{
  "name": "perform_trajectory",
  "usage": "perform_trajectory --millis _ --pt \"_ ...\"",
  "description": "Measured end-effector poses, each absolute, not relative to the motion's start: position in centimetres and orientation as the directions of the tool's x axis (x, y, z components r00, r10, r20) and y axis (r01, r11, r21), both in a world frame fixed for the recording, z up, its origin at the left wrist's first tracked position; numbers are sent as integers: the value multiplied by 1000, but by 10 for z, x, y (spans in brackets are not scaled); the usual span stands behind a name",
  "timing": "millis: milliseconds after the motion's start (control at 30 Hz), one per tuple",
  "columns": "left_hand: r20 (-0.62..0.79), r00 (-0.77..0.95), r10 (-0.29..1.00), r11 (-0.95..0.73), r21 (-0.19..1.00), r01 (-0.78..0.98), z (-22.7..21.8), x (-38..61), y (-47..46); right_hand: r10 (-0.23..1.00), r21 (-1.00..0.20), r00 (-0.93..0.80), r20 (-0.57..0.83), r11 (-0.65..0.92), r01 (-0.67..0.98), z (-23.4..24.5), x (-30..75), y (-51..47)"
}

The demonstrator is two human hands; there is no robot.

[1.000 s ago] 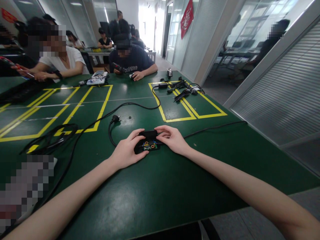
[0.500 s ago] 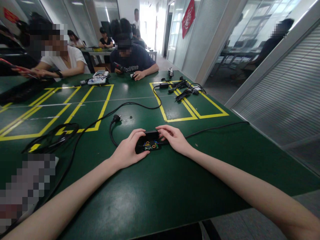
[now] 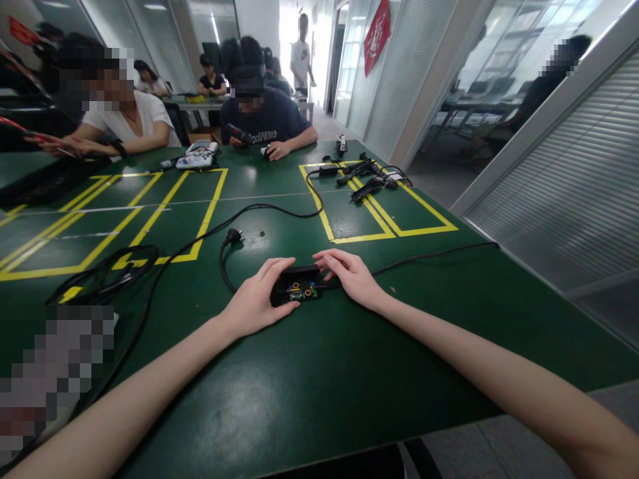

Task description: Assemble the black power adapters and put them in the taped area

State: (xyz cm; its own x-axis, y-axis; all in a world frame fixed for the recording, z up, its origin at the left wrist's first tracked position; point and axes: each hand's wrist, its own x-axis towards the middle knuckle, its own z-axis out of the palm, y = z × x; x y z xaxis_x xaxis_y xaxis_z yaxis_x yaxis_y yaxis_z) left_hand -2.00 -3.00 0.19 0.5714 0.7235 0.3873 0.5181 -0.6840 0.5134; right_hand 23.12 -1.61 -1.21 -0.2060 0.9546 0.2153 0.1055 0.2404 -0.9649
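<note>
A black power adapter case lies opened on the table in front of me, its green circuit board (image 3: pixel 305 293) showing two copper-ringed coils. Behind the board stands the black cover (image 3: pixel 300 272) of the adapter, tilted over it. My left hand (image 3: pixel 257 296) is closed around the left end of the case, thumb in front and fingers at the back. At the right end, the fingers of my right hand (image 3: pixel 349 276) pinch the cover's back corner; the fingertips are partly hidden. A black cable with a plug (image 3: pixel 232 236) runs out on the left, another cable (image 3: pixel 434 256) on the right.
Coiled black cable (image 3: pixel 107 266) lies to the left, above a blurred-out flat object (image 3: pixel 54 372). Yellow tape (image 3: pixel 359 237) marks boxes on the green table (image 3: pixel 319 392). Black tools (image 3: pixel 367 189) lie at the far right. Two people sit across the table, one holding a dark tool (image 3: pixel 240 135).
The cover has shifted slightly forward and right over the board, and my right fingers have moved with it. My left hand keeps its grip. A person in the background has come into fuller view.
</note>
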Motion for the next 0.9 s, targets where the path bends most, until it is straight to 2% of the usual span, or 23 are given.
perform_trajectory --millis 567,733,800,900 --pt "393 583 711 -695 521 496 -1 -22 -29 949 -955 -221 225 260 141 -4 230 -20" --pt "389 638 665 -741 452 497 1 -21 -29 944 -941 -235 233 280 191 -2 233 -22" --pt "383 657 650 -755 430 495 4 -20 -29 923 -915 -287 257 328 235 -1 234 -25" --pt "382 650 657 -748 437 499 6 -19 -30 817 -789 -441 371 527 314 1 234 -29"
